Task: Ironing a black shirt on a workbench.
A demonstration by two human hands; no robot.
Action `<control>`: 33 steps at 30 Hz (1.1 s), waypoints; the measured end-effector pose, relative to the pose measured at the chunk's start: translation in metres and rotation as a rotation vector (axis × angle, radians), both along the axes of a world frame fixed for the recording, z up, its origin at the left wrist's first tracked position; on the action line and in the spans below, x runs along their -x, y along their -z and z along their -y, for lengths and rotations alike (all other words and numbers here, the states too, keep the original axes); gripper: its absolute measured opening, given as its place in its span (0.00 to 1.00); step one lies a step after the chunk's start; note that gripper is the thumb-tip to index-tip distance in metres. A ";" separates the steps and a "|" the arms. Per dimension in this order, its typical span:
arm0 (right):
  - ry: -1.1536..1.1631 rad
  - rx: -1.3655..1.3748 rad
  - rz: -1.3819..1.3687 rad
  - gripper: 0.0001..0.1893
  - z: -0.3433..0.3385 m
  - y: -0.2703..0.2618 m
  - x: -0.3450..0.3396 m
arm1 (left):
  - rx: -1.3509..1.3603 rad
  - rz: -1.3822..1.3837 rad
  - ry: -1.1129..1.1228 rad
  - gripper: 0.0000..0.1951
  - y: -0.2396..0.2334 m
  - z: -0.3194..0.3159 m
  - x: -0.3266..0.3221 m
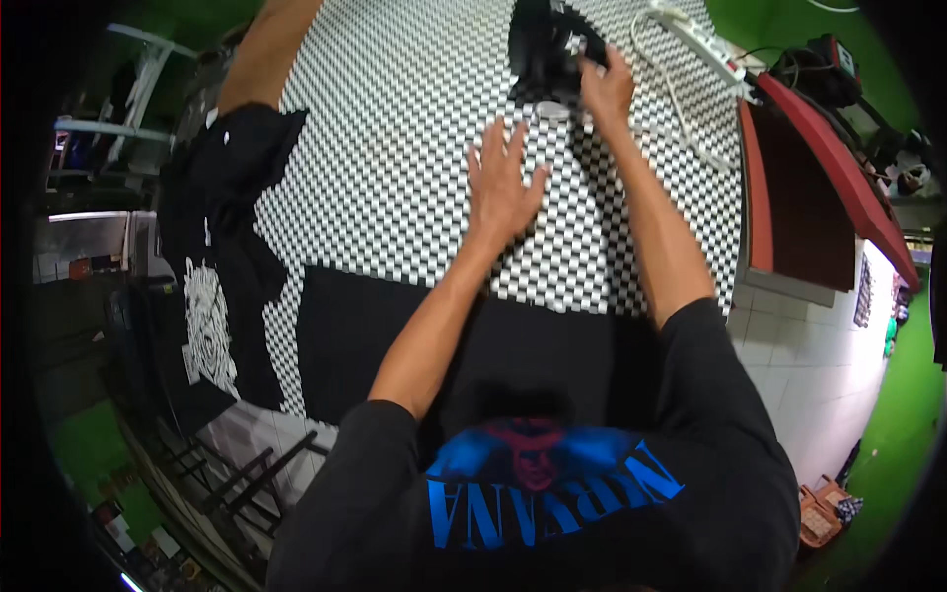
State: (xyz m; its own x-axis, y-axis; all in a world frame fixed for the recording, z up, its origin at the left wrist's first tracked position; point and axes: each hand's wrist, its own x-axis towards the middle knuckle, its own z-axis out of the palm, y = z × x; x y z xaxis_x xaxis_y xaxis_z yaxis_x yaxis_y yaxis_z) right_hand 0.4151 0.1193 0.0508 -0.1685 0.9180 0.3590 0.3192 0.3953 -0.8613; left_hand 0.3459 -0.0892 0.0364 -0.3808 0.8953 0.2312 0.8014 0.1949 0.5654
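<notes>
My left hand (pixel 503 181) rests palm down with its fingers spread, on or just over a black-and-white checkered cloth (pixel 399 163). Farther out, my right hand (pixel 610 90) is at the right edge of a crumpled black bundle (pixel 533 55), apparently cloth. Blur hides whether its fingers grip the bundle or only touch it. Just below the bundle lies a small pale oval item (pixel 552 112). A flat piece of black fabric (pixel 370 325) spreads along the near edge of the surface, under my forearms.
At the left edge, a black garment (pixel 237 177) with a white print hangs partly over the side. A white power strip (pixel 699 46) and its cable (pixel 677 111) lie at the far right. Beside the table stands a red-and-brown boxy piece (pixel 799 192). Dark metal stool legs (pixel 251 473) show lower left.
</notes>
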 end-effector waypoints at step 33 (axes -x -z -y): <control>-0.675 -0.143 0.889 0.18 0.279 -0.094 -0.250 | 0.214 -0.069 -0.152 0.50 0.014 0.274 -0.076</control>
